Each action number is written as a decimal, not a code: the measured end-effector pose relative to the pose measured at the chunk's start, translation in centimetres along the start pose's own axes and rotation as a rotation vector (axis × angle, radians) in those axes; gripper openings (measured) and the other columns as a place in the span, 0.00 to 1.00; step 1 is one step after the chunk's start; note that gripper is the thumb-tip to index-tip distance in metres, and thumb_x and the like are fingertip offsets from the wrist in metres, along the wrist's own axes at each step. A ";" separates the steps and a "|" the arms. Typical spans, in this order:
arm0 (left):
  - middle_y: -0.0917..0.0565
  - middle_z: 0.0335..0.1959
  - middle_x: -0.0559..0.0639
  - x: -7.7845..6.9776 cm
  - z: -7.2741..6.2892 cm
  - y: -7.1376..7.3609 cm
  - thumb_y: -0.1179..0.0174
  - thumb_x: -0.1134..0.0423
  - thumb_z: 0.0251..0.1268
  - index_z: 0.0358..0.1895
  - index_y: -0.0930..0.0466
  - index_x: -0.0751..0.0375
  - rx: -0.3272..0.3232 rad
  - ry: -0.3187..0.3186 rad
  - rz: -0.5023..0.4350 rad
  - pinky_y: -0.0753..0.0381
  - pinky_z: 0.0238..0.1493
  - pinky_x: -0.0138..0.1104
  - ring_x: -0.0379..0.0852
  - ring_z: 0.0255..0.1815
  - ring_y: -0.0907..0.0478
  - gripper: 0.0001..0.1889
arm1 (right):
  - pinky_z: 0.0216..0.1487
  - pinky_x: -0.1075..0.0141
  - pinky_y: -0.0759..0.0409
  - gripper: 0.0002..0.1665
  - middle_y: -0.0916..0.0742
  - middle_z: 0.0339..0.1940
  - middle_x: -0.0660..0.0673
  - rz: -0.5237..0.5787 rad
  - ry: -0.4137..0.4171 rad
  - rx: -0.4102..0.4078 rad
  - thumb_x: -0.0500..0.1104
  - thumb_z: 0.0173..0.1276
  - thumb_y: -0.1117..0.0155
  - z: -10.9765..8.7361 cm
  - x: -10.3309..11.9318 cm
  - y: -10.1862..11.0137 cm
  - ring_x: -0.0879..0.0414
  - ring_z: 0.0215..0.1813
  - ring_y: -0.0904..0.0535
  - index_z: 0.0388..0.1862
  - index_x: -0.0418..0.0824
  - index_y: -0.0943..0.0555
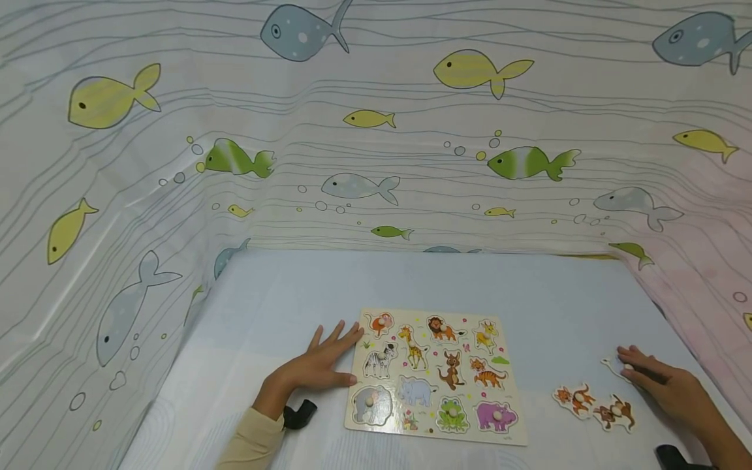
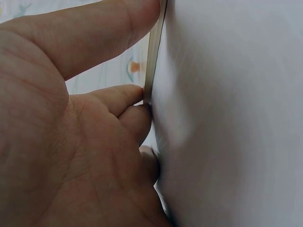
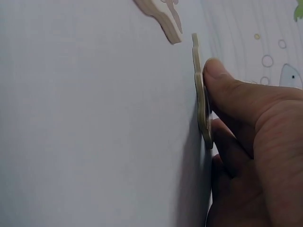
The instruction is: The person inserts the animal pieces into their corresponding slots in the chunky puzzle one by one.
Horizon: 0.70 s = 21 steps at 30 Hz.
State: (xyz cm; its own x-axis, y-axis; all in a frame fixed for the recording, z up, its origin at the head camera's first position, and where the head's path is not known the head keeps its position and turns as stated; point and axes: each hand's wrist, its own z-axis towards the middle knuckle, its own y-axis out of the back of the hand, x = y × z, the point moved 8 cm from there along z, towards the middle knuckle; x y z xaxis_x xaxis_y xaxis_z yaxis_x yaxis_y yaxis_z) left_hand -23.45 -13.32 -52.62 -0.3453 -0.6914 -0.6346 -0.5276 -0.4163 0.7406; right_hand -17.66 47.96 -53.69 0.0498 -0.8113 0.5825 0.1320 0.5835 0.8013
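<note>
A wooden animal puzzle board (image 1: 424, 408) lies flat on the table, with animals such as a lion, giraffe, zebra and frog on it. My left hand (image 1: 320, 365) has its fingers spread, and thumb and fingertips touch the board's left edge. In the left wrist view the board's thin edge (image 2: 154, 52) meets these fingertips. To the right, my right hand (image 1: 670, 385) pinches a thin wooden puzzle piece (image 3: 200, 94) close above the table. Its picture is mostly hidden by the fingers. Beside that hand lie an orange animal piece (image 1: 574, 399) and a brown animal piece (image 1: 615, 414).
A pale blue-white cloth covers the table (image 1: 282, 287). Fish-patterned fabric (image 1: 411, 150) rises behind it and along both sides. Black wrist devices show at the left wrist (image 1: 299, 414) and the right wrist (image 1: 672, 457).
</note>
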 end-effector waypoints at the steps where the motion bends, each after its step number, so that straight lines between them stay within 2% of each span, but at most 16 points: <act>1: 0.52 0.83 0.51 0.0 0.0 0.0 0.33 0.47 0.61 0.82 0.53 0.51 0.000 0.001 0.000 0.80 0.77 0.60 0.58 0.84 0.68 0.50 | 0.55 1.00 0.57 0.27 0.35 0.53 0.90 0.009 0.014 -0.002 0.48 0.71 0.34 0.0 0.1 0.0 0.99 0.57 0.48 0.62 0.32 0.20; 3: 0.53 0.83 0.51 0.0 0.0 0.0 0.33 0.47 0.61 0.82 0.53 0.51 -0.002 -0.001 0.002 0.80 0.77 0.61 0.58 0.84 0.68 0.50 | 0.57 0.99 0.56 0.26 0.34 0.54 0.90 0.019 0.042 -0.009 0.45 0.71 0.34 0.0 0.2 -0.1 0.98 0.59 0.47 0.62 0.30 0.21; 11: 0.53 0.83 0.51 0.0 0.0 0.1 0.34 0.47 0.62 0.82 0.53 0.51 -0.002 0.004 0.012 0.80 0.77 0.60 0.58 0.84 0.68 0.49 | 0.60 0.99 0.57 0.25 0.33 0.56 0.88 0.042 0.066 -0.004 0.43 0.72 0.36 0.1 0.2 -0.2 0.97 0.61 0.47 0.62 0.29 0.22; 21: 0.53 0.83 0.49 0.0 0.0 0.0 0.33 0.48 0.61 0.82 0.53 0.49 -0.001 0.015 0.009 0.81 0.77 0.59 0.56 0.84 0.68 0.49 | 0.55 1.00 0.57 0.24 0.34 0.54 0.90 0.003 0.018 -0.034 0.48 0.72 0.36 -0.2 -0.3 -0.1 0.98 0.60 0.49 0.59 0.33 0.18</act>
State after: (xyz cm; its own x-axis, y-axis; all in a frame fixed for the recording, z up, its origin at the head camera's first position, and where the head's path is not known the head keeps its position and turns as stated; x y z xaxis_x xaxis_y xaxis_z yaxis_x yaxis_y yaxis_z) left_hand -23.45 -13.36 -52.62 -0.3384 -0.7037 -0.6247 -0.5237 -0.4107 0.7464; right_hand -17.52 48.16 -53.97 0.0684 -0.8100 0.5824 0.1649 0.5849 0.7941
